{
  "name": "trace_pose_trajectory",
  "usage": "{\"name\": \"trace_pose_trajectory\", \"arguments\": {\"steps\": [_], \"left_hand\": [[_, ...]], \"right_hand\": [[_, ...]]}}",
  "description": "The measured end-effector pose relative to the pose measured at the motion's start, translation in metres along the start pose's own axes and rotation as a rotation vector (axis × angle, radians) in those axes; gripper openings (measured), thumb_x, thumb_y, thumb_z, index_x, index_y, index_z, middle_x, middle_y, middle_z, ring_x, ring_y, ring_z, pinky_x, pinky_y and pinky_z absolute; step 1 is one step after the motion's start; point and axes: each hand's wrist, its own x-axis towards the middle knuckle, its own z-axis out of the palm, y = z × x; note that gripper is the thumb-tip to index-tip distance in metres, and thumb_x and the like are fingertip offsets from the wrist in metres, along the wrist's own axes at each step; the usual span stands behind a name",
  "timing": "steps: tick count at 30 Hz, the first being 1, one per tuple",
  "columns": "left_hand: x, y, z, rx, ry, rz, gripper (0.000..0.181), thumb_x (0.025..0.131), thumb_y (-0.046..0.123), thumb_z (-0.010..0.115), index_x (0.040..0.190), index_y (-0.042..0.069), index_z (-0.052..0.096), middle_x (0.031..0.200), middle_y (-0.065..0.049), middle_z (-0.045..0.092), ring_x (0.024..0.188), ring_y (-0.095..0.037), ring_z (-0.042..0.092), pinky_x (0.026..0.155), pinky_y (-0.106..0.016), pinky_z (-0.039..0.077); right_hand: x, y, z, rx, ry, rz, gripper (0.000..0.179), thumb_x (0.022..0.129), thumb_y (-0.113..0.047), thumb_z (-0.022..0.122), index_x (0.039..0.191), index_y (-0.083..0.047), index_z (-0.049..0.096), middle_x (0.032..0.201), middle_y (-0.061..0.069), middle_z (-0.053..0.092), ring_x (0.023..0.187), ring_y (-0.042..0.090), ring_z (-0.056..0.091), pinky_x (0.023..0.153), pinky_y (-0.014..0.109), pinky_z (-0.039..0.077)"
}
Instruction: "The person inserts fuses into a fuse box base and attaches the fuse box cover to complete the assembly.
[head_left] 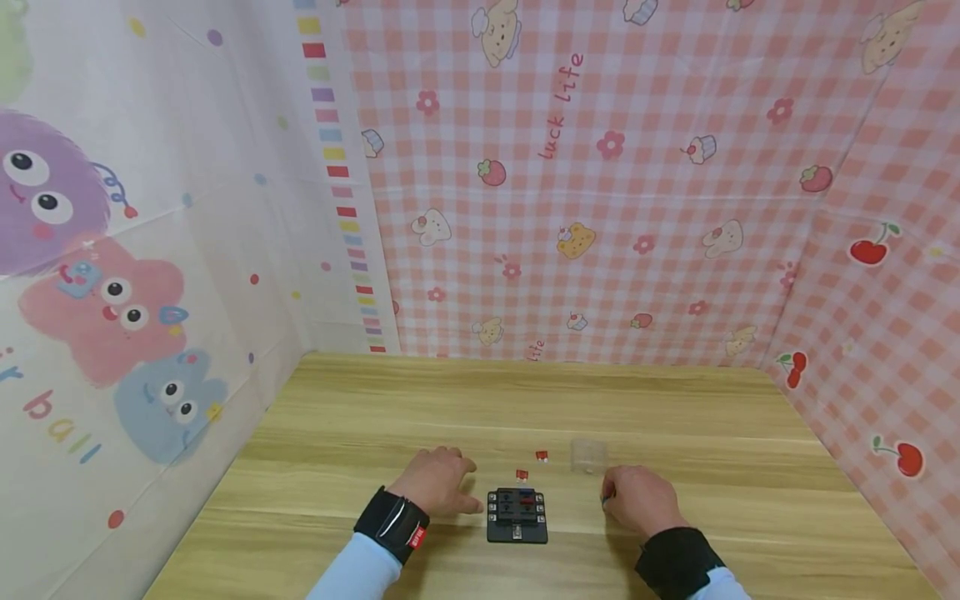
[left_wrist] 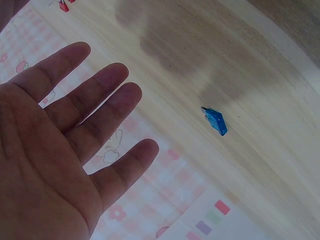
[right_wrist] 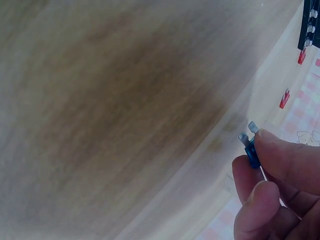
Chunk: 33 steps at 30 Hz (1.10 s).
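My right hand (head_left: 642,498) pinches a blue blade fuse (right_wrist: 253,154) between thumb and fingers, its two metal prongs pointing up and outward in the right wrist view. My left hand (head_left: 438,483) is held with fingers extended just left of the black fuse block (head_left: 516,533), holding nothing. The block carries metal side terminals, and a red fuse (head_left: 528,500) and a blue fuse (head_left: 527,491) sit at its upper right. Another blue blade fuse (left_wrist: 215,121) lies on the table beyond the left fingertips; the head view does not show it.
Two loose red fuses, a nearer one (head_left: 522,475) and a farther one (head_left: 542,457), lie behind the block. A clear plastic cover (head_left: 588,457) rests to their right. Patterned cloth walls (head_left: 585,200) border the wooden table (head_left: 450,392).
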Motion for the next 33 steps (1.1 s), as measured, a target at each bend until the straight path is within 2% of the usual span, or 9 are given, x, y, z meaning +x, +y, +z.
{"name": "trace_pose_trajectory", "arguments": {"steps": [5, 13, 22, 33], "left_hand": [[-0.001, 0.000, 0.000, 0.000, 0.003, 0.005, 0.062, 0.074, 0.055, 0.079, 0.118, 0.012, 0.071, 0.106, -0.008, 0.068, 0.099, -0.029, 0.064, 0.085, -0.050, 0.050], [0.000, 0.001, -0.001, 0.004, -0.013, -0.002, 0.062, 0.075, 0.056, 0.079, 0.119, 0.013, 0.071, 0.109, -0.009, 0.068, 0.101, -0.029, 0.063, 0.087, -0.050, 0.049], [0.001, 0.002, 0.000, 0.005, -0.027, -0.011, 0.062, 0.075, 0.057, 0.078, 0.119, 0.014, 0.071, 0.110, -0.009, 0.067, 0.101, -0.029, 0.063, 0.087, -0.051, 0.049], [0.001, 0.002, -0.001, 0.002, -0.024, -0.010, 0.062, 0.075, 0.056, 0.078, 0.119, 0.014, 0.071, 0.111, -0.008, 0.067, 0.101, -0.029, 0.063, 0.087, -0.050, 0.049]], "right_hand": [[0.000, 0.000, 0.000, 0.006, 0.010, -0.007, 0.019, 0.074, -0.005, 0.078, 0.071, -0.018, 0.064, 0.069, -0.005, 0.056, 0.064, 0.016, 0.049, 0.058, 0.037, 0.041], [0.005, -0.002, -0.003, 0.010, -0.052, 0.047, 0.007, 0.079, -0.010, 0.078, 0.084, -0.013, 0.074, 0.080, 0.000, 0.065, 0.070, 0.019, 0.054, 0.065, 0.041, 0.046], [0.004, -0.004, -0.003, 0.012, -0.021, 0.018, 0.009, 0.077, -0.009, 0.079, 0.078, -0.015, 0.073, 0.078, -0.002, 0.066, 0.069, 0.017, 0.055, 0.066, 0.041, 0.046], [0.007, -0.015, -0.009, 0.023, -0.019, 0.013, 0.007, 0.081, -0.008, 0.079, 0.083, -0.014, 0.076, 0.083, -0.001, 0.068, 0.074, 0.017, 0.057, 0.071, 0.043, 0.049]]}}
